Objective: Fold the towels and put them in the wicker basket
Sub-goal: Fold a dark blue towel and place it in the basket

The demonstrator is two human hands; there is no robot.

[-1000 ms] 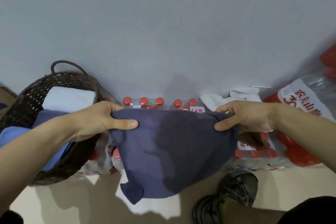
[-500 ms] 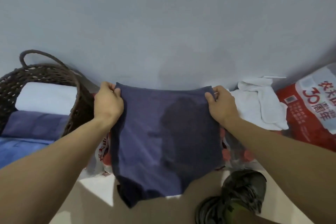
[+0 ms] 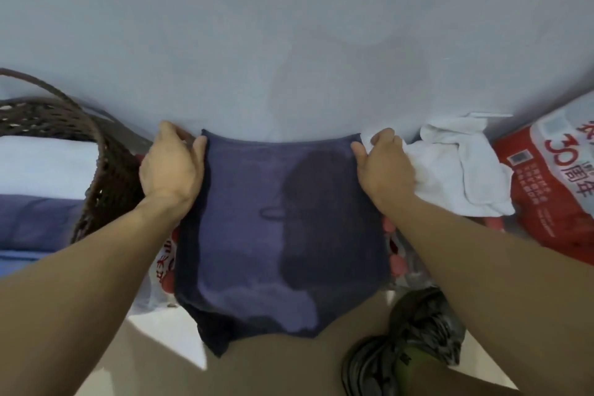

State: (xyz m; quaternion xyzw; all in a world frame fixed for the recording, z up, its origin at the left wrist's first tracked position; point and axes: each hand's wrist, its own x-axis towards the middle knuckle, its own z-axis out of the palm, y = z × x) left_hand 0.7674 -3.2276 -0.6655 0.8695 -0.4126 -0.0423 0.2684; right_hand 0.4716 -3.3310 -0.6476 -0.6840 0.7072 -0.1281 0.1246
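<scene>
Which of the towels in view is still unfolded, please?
The white towel, lying crumpled beside the right hand. The navy towel is stretched flat between both hands, and the towels in the wicker basket are neatly folded.

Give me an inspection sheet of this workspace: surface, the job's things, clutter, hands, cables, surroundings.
Surface: pale floor; no table seen.
Job's things: navy towel held up by its top corners, hanging flat; wicker basket at left holds a folded white towel, a navy folded towel and a blue one under it; crumpled white towels wait at right.
Clutter: red-capped bottle packs behind the towel; red and white package at right.
Hands: left hand and right hand each pinch a top corner.
Cables: nothing seen.
Surroundings: plain grey wall; a dark shoe below.
</scene>
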